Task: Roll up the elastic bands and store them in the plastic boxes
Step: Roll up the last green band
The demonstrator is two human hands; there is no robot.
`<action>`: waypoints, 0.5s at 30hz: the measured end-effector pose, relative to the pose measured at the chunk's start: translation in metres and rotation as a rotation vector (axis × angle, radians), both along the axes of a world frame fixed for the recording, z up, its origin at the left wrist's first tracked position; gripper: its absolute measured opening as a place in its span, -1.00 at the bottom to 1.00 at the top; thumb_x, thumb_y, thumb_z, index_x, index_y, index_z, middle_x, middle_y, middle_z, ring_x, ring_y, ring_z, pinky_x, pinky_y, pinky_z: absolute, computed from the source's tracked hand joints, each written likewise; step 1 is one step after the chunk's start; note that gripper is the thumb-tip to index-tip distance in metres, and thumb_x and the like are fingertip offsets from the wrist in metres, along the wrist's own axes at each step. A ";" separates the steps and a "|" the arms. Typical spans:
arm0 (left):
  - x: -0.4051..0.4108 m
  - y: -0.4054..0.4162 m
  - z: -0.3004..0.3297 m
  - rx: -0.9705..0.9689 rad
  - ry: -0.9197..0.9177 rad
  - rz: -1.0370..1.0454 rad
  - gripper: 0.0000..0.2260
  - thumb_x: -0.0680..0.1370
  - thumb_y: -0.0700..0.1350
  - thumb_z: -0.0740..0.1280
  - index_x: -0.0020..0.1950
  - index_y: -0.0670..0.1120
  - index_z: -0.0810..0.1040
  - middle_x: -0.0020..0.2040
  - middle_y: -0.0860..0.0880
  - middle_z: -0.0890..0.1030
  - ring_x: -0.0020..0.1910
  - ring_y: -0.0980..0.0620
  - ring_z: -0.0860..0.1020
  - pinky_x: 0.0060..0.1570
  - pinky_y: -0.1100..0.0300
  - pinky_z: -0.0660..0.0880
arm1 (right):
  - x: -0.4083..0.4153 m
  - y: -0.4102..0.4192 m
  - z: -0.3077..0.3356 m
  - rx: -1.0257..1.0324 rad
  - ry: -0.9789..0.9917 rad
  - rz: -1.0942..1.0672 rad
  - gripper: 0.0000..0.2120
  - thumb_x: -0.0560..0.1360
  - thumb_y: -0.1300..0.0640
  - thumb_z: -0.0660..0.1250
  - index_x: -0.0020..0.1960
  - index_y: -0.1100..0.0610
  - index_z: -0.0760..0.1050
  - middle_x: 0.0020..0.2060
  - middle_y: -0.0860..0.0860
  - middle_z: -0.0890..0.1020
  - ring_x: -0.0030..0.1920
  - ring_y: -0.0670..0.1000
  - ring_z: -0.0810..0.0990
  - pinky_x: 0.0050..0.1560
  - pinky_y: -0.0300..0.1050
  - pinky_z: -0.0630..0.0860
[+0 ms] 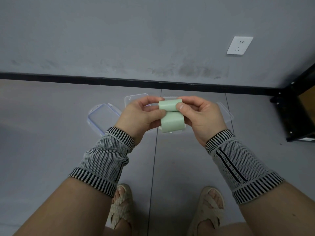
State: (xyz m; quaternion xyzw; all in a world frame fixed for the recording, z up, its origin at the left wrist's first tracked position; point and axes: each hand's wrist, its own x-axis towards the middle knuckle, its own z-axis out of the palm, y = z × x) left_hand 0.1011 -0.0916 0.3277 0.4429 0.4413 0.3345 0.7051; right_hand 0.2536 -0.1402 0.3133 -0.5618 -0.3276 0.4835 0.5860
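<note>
Our left hand (141, 114) and right hand (197, 114) are close together, both pinching the green band (171, 116), half-rolled, above the boxes (104, 116) on the floor. We should keep its edges aligned and the roll tight, then lower it beyond into a box.

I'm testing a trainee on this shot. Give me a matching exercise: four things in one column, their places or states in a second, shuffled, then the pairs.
Things:
1. green elastic band
2. clear lid with blue seal
3. wall socket
4. sandals

Places or states:
A. on the grey wall, upper right
B. partly rolled, held between both hands
C. on the person's feet, bottom of view
D. flat on the floor, left of the hands

Pairs: 1-B, 2-D, 3-A, 4-C
</note>
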 end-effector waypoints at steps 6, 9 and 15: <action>0.002 0.000 0.000 -0.007 0.012 0.032 -0.80 0.52 -0.25 0.33 0.12 -0.25 0.55 -0.02 -0.22 0.63 -0.15 -0.06 0.66 -0.13 0.11 0.62 | 0.000 -0.001 -0.001 0.041 -0.019 0.037 -0.80 0.45 0.39 0.37 0.04 0.20 0.57 -0.02 0.24 0.65 -0.03 0.14 0.66 -0.01 -0.01 0.62; 0.001 0.001 -0.001 0.050 0.030 0.040 -0.86 0.50 -0.31 0.33 0.05 -0.22 0.55 -0.07 -0.19 0.65 -0.13 -0.07 0.66 -0.09 0.09 0.62 | -0.001 -0.001 0.000 0.051 -0.003 0.063 -0.76 0.45 0.42 0.34 0.05 0.18 0.56 0.02 0.23 0.63 -0.05 0.08 0.67 -0.02 -0.04 0.62; 0.001 0.000 -0.002 0.104 0.033 0.020 -0.82 0.49 -0.37 0.32 -0.02 -0.11 0.55 -0.06 -0.13 0.65 -0.09 -0.07 0.64 0.00 0.03 0.60 | -0.003 0.000 -0.001 0.018 0.028 0.008 -0.81 0.48 0.31 0.36 0.07 0.16 0.58 0.01 0.19 0.65 -0.01 0.08 0.66 0.03 0.04 0.61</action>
